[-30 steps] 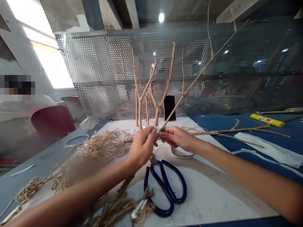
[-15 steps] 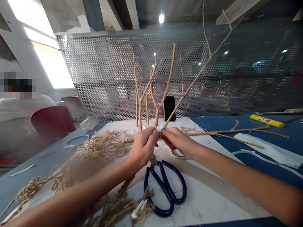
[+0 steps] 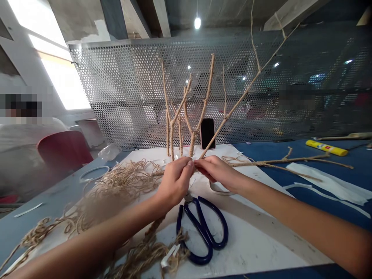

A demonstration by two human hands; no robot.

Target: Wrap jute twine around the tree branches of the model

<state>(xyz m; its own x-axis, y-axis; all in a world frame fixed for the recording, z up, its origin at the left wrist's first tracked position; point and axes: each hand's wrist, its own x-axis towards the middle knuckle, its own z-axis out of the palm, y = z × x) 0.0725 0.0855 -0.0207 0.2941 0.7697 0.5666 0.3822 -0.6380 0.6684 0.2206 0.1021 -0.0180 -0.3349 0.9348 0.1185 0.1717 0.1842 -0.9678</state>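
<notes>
In the middle of the view my left hand (image 3: 176,180) is closed, thumb on top, at the lower end of a long thin branch (image 3: 225,119) that slants up to the right. My right hand (image 3: 217,172) pinches with its fingertips against the left thumb at the same spot. What its fingertips hold is too small and hidden to tell. Just behind the hands, several twine-wrapped branches (image 3: 192,143) stand upright. Below the hands lies a pair of scissors (image 3: 203,232) with dark blue handles, its blades mostly hidden.
Loose twine (image 3: 128,178) heaps at the left, and a twine bundle (image 3: 145,255) lies in front. A phone (image 3: 207,133) stands behind the branches. Rightward are another branch (image 3: 273,162), white material (image 3: 328,184) and a yellow tube (image 3: 327,147). A person (image 3: 26,155) sits far left; a perforated metal screen (image 3: 130,93) stands behind.
The hands stay together at the branch's lower end, with the right fingers shifting slightly. The slanting branch moves a little; the whole view drifts slightly.
</notes>
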